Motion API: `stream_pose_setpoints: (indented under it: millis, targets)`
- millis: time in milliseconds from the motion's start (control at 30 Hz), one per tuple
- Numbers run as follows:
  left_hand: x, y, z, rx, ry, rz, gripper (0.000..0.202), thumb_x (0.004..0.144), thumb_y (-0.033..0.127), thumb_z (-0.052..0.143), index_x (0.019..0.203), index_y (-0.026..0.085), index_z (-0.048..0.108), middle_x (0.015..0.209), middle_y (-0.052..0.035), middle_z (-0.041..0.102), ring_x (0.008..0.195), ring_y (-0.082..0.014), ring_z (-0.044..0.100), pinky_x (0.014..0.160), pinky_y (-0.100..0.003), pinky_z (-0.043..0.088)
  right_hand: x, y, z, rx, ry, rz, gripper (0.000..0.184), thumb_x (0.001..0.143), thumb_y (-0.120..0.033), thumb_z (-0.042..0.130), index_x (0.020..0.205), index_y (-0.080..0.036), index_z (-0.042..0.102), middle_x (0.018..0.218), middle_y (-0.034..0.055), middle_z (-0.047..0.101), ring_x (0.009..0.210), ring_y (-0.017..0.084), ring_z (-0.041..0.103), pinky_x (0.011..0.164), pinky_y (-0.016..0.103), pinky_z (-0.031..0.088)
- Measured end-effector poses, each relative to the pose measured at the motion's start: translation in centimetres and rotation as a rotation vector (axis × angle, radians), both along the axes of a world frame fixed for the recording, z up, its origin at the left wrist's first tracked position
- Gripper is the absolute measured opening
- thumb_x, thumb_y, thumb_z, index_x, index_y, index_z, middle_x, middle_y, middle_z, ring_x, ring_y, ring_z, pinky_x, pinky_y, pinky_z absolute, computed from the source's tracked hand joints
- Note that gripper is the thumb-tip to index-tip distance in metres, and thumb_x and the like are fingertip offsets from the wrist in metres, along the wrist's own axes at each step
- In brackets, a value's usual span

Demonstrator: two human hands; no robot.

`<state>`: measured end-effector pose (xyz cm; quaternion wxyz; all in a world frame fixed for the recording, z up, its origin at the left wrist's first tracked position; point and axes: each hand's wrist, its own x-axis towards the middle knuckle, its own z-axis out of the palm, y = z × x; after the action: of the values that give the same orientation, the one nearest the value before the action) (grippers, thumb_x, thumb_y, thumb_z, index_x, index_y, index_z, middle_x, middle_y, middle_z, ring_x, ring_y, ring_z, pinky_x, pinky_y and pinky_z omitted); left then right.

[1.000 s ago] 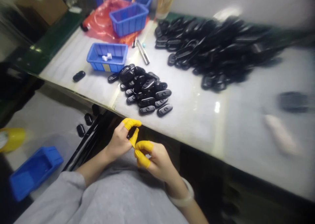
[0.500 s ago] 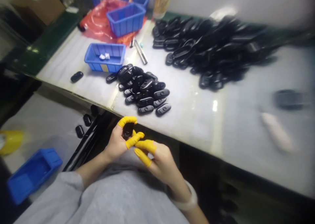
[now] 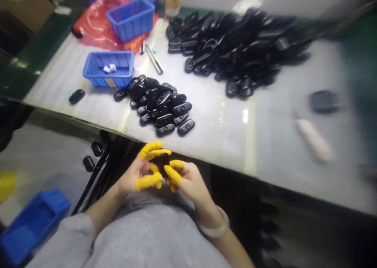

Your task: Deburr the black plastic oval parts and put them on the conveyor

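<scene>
A small black oval plastic piece (image 3: 163, 164) stands upright between my hands, its lower part hidden by my fingers. My left hand (image 3: 140, 173) grips it from the left, and my right hand (image 3: 185, 179) presses it from the right. Several fingers on both hands wear yellow finger cots. Just beyond my hands, at the bench's front edge, lies a heap of similar black oval pieces (image 3: 156, 107). A much larger heap of them (image 3: 235, 52) covers the bench's far right. My fingers touch neither heap.
The white bench (image 3: 220, 142) holds a blue crate (image 3: 97, 77) with white bits inside, a lone black piece (image 3: 76, 96), and a metal tool (image 3: 153, 59). A blue crate (image 3: 131, 19) sits on a red plastic bag (image 3: 91, 28). A blue tray (image 3: 32, 228) and black pieces (image 3: 88, 164) lie below left.
My right hand has closed in, so both hands now hold the black piece, which was in my left hand before. The whole scene has shifted left and up in view as my head moved.
</scene>
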<state>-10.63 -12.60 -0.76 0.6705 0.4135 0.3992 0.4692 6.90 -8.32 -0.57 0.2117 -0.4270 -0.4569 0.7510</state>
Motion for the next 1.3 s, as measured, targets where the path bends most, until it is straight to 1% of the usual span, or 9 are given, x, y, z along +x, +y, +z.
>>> stream_pose_setpoints:
  millis: [133,267,467,700,833,967,1067,1200,1300]
  targets:
    - [0.3,0.3,-1.8,-0.213,-0.197,0.036,0.056,0.083,0.037,0.07,0.133,0.028,0.047,0.122,-0.0138,0.065,0.052,-0.0084,0.063,0.04,-0.016,0.048,0.3,0.0,0.2,-0.061,0.034,0.046,0.045,0.077,-0.057,0.069,0.067,-0.014,0.062,0.053,-0.0003,0.057,0.04,0.008,0.047,0.037,0.02,0.038]
    - [0.9,0.5,-2.5,-0.22,-0.247,0.094,0.054,0.075,0.037,0.078,0.123,0.023,0.057,0.111,-0.0118,0.07,0.052,-0.0091,0.063,0.04,-0.015,0.047,0.4,0.0,0.1,-0.084,0.06,0.061,0.046,0.078,-0.058,0.068,0.07,-0.013,0.067,0.059,0.0025,0.062,0.04,0.007,0.047,0.037,0.019,0.038]
    - [0.6,1.0,-2.0,-0.094,-0.072,0.242,0.024,0.076,0.027,0.079,0.096,0.017,0.069,0.083,-0.0049,0.072,0.062,-0.013,0.066,0.053,-0.022,0.057,0.7,0.0,0.2,-0.018,0.005,0.027,0.043,0.077,-0.056,0.07,0.068,-0.015,0.063,0.055,-0.0005,0.058,0.042,0.008,0.049,0.039,0.02,0.04]
    - [0.4,0.7,-0.3,-0.164,0.137,0.087,0.025,0.078,0.037,0.075,0.077,0.012,0.072,0.06,-0.0034,0.067,0.049,-0.0137,0.064,0.049,-0.025,0.058,0.9,0.0,0.6,0.201,-0.079,0.058,0.034,0.086,-0.045,0.062,0.069,-0.016,0.063,0.056,0.0,0.059,0.044,0.009,0.049,0.041,0.02,0.039]
    - [0.2,0.4,-0.7,-0.299,0.046,0.083,0.033,0.07,0.039,0.082,0.085,0.012,0.069,0.057,-0.0011,0.064,0.04,-0.0117,0.059,0.035,-0.02,0.05,1.1,0.0,0.7,0.293,-0.145,0.107,0.034,0.089,-0.041,0.059,0.064,-0.016,0.059,0.054,-0.0003,0.057,0.045,0.009,0.048,0.041,0.02,0.037]
    - [-0.3,0.4,-1.6,-0.412,-0.138,-0.016,0.051,0.067,0.034,0.086,0.108,0.016,0.063,0.06,0.0005,0.065,0.039,-0.0104,0.058,0.031,-0.014,0.042,1.3,0.1,0.5,0.14,-0.045,0.157,0.036,0.085,-0.046,0.064,0.065,-0.017,0.058,0.055,-0.0015,0.056,0.043,0.009,0.05,0.04,0.02,0.037]
    - [-0.4,0.4,-1.9,-0.4,-0.21,-0.073,0.047,0.067,0.035,0.085,0.105,0.016,0.067,0.066,-0.0023,0.066,0.043,-0.0098,0.058,0.033,-0.013,0.04,1.3,0.2,0.5,0.105,-0.023,0.16,0.036,0.083,-0.047,0.067,0.065,-0.016,0.059,0.055,-0.0016,0.056,0.043,0.009,0.05,0.04,0.02,0.038]
    - [0.0,0.5,-2.1,-0.356,-0.21,-0.024,0.043,0.065,0.037,0.086,0.1,0.018,0.072,0.075,-0.0044,0.067,0.05,-0.0081,0.056,0.041,-0.016,0.043,1.2,0.3,0.8,0.292,-0.095,0.169,0.033,0.089,-0.04,0.06,0.067,-0.016,0.064,0.056,-0.0004,0.058,0.048,0.009,0.05,0.044,0.02,0.037]
    - [0.1,0.6,-2.2,-0.305,-0.243,0.007,0.046,0.066,0.038,0.085,0.106,0.019,0.071,0.082,-0.0048,0.068,0.056,-0.0088,0.058,0.05,-0.019,0.049,1.2,0.4,0.9,0.319,-0.095,0.152,0.035,0.09,-0.04,0.059,0.065,-0.016,0.064,0.056,-0.0001,0.059,0.05,0.01,0.05,0.045,0.02,0.037]
